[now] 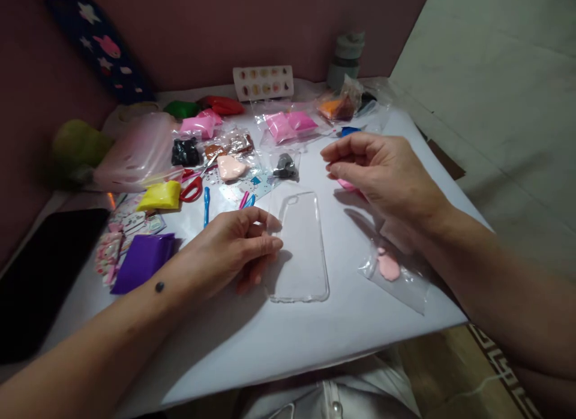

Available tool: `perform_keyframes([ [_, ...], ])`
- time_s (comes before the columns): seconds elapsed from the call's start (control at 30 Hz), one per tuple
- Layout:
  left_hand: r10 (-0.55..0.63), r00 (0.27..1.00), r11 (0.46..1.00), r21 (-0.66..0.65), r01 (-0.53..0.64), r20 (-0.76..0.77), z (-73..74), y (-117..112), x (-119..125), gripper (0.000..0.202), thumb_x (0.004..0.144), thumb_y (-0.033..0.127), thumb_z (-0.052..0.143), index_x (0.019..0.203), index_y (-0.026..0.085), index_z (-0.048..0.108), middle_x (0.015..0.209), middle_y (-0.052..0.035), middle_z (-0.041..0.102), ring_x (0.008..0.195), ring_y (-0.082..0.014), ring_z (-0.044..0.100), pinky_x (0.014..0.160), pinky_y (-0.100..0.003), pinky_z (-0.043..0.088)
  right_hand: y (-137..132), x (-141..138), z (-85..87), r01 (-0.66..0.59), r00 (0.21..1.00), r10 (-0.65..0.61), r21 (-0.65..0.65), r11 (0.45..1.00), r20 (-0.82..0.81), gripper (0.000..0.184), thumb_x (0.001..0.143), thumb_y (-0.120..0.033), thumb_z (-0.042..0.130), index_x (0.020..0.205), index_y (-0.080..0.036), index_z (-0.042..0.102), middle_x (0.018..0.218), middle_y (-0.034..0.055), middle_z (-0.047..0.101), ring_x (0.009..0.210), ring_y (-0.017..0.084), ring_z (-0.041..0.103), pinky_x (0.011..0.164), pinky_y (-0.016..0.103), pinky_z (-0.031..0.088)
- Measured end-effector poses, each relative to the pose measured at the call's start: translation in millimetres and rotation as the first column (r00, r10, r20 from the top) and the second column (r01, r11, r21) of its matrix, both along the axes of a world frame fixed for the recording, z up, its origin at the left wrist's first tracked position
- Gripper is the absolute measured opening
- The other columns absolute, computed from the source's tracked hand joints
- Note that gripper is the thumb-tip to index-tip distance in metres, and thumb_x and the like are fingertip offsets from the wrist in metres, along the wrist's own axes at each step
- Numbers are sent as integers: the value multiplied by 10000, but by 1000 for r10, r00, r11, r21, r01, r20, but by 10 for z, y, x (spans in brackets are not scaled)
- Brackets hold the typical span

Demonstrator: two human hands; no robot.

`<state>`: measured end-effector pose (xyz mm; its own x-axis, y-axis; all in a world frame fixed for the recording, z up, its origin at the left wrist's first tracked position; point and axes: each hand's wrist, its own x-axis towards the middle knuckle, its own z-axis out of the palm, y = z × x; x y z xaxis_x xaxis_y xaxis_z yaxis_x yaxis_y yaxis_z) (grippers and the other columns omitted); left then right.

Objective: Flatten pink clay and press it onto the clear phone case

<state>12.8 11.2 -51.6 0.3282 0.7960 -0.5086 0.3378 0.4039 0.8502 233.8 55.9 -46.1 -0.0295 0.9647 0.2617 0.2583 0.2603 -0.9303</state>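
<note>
A clear phone case (302, 251) lies flat on the white table. At its left edge is my left hand (245, 245), its thumb and index finger apart with a gap between them; whether they touch the case I cannot tell. Above the table, right of the case's top, my right hand (375, 167) has its thumb and fingertips drawn close together. Anything between them is too small to make out. A bit of bright pink (346, 185) shows under that hand, partly hidden. Beside my right forearm lies a clear bag with a light pink clay piece (387, 266).
Purple (144, 263), yellow (159, 195) and pink packets (290, 125) lie left and behind, with red-handled scissors (192, 189) and a blue tool (206, 206). A black tablet-like slab (49, 269) lies left. A bottle (345, 59) and sticker card (263, 83) stand at the back.
</note>
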Motion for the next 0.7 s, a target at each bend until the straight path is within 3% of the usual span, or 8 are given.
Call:
perform_keyframes([
  [0.1,-29,996,995,88,36,-80,-6,-12,-15,373,840,289,621,1164,207,455,437,70,558,338,-98,435,344,-160,325,116,134,89,74,996,-65,177,981,-54,214,795,19,605,814,-163,716,765,-7,688,659,107,630,636,247,556],
  [0.27,-22,987,983,178,50,-160,-57,-28,-92,599,829,376,627,1337,228,345,488,64,593,381,-153,521,364,-215,396,199,325,216,184,983,-166,391,902,-80,260,812,1,576,743,-216,703,718,-5,676,624,137,625,577,281,542],
  [0.37,-33,960,960,257,108,-279,-78,-39,-126,683,862,416,591,1439,249,265,509,68,605,383,-146,523,382,-217,397,240,406,222,211,977,-199,431,877,-73,245,831,-42,589,774,-248,709,701,0,669,626,161,628,571,307,546],
  [0.47,-43,911,934,306,182,-411,-61,-43,-113,707,879,424,541,1481,245,218,507,81,600,382,-140,519,411,-220,387,270,442,240,230,973,-215,394,890,-84,223,836,-46,588,793,-232,702,671,-2,670,573,142,611,511,274,517],
  [0.57,-19,836,904,347,249,-549,-20,-29,-80,672,868,437,521,1455,213,282,492,74,596,403,-160,534,462,-253,391,169,424,319,165,986,-157,342,925,-50,218,816,-4,578,772,-183,693,642,-8,665,533,111,590,471,229,475],
  [0.7,-31,749,879,339,336,-662,13,17,-73,685,863,482,483,1455,187,306,519,55,602,454,-188,557,545,-303,393,-238,434,404,-106,950,21,259,960,310,145,838,-77,648,875,-195,724,803,2,719,685,128,644,594,238,505],
])
